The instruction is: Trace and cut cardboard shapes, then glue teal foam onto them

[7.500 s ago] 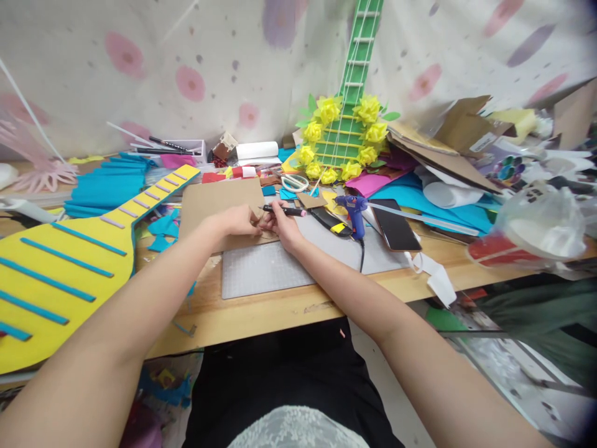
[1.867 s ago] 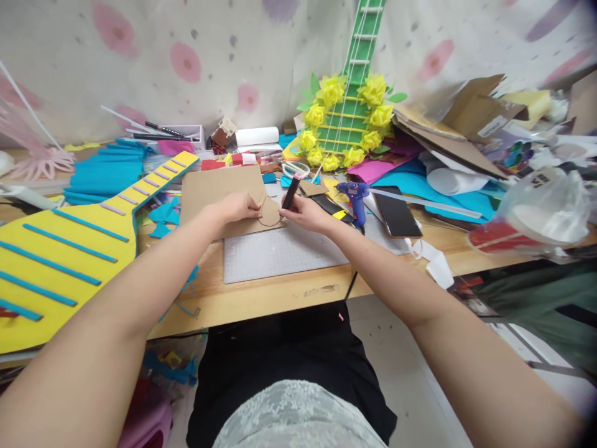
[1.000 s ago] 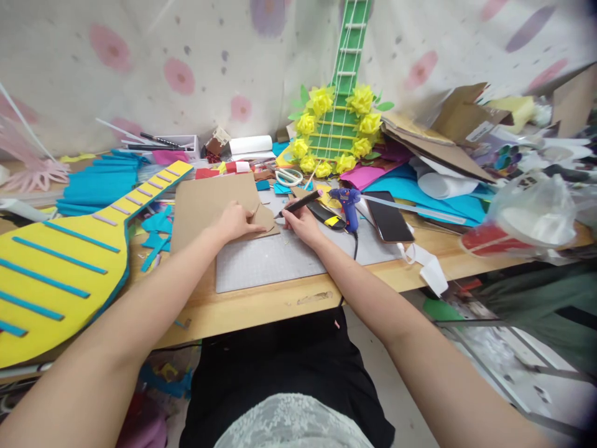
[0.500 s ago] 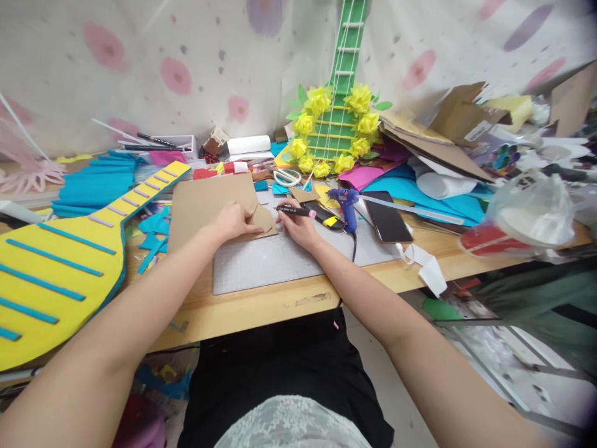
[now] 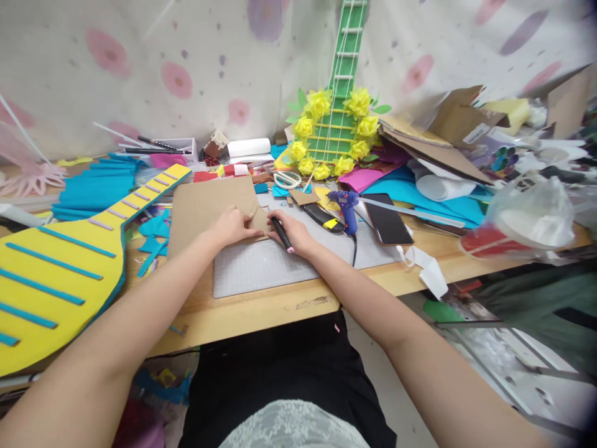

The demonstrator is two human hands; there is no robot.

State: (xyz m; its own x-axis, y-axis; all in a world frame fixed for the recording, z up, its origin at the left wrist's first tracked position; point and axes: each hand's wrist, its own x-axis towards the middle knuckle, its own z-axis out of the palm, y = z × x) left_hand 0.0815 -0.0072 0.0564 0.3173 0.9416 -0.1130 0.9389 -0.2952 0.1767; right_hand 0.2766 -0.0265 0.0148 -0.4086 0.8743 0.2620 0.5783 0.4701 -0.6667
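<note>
My right hand is closed around a black marker with a pink end. The marker's pink end points back toward me, and its other end is by the edge of a small cut piece of cardboard. My left hand presses that piece down onto a larger brown cardboard sheet, thumb reaching toward the marker. My left palm and fingers hide part of both. Beneath the sheet lies a grey cutting mat.
A blue glue gun, a black and yellow utility knife and a phone lie to the right. Scissors are behind. A yellow guitar shape fills the left; a green one with yellow flowers stands at the back.
My right hand has moved slightly left, and the marker has swung from lying nearly sideways to pointing its pink end toward me. My left hand still presses the cardboard.
</note>
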